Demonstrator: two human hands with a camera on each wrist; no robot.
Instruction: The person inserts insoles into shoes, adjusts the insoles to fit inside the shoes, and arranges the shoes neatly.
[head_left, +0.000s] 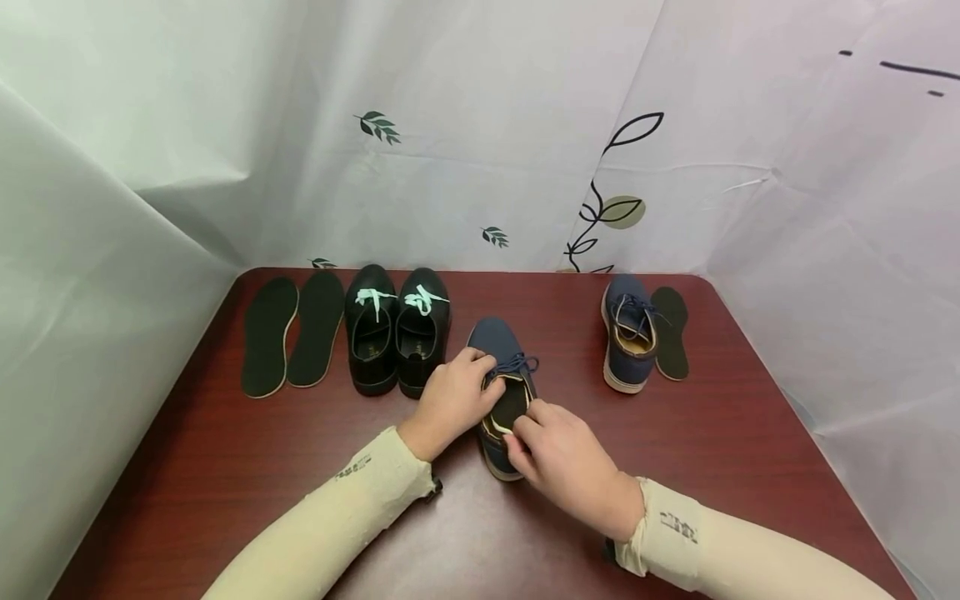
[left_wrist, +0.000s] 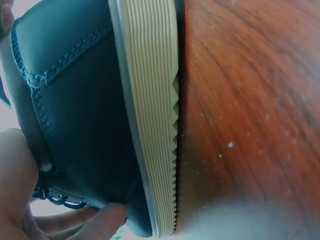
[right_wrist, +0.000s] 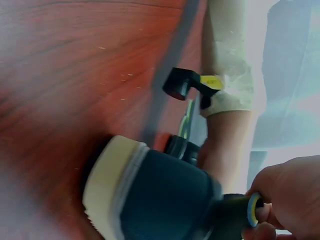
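Insole (head_left: pixel 511 404) inside navy shoe (head_left: pixel 495 337), toe near 12 o'clock.
Left hand (head_left: pixel 456 394) grips shoe at 10; right hand (head_left: pixel 564 454) pinches insole's 6 o'clock end. Best kept straight, lest it buckle.

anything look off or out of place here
The dark insole in the middle navy shoe looks askew: its near end is held up by the right hand, not lying flat. Pale specks also dot the tabletop; nothing looks damaged.
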